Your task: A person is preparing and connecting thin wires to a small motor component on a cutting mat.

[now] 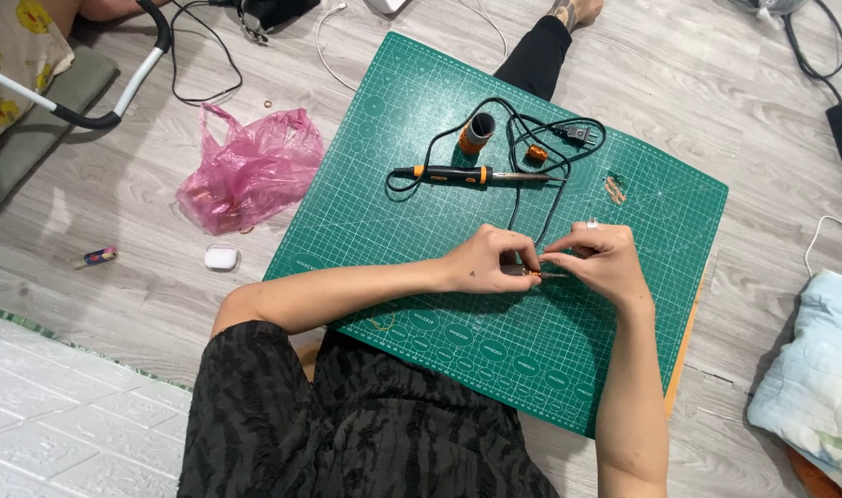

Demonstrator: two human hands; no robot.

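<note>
Left hand (490,263) and right hand (600,258) meet over green mat (393,212), pinching a small copper part (534,274) between fingertips. Soldering iron (467,174) with black cord (531,138) lies beyond. Pink bag (250,171) left of mat.

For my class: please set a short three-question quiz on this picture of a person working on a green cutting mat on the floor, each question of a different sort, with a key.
1. True or false: the soldering iron lies on the cutting mat, beyond both hands.
2. What lies on the floor left of the mat? A. pink plastic bag B. red bucket C. open book
3. Fill in: the left hand and right hand pinch a small ___ piece between their fingertips.

Key: 1 true; 2 A; 3 metal, though it is too small to tell more.
</note>
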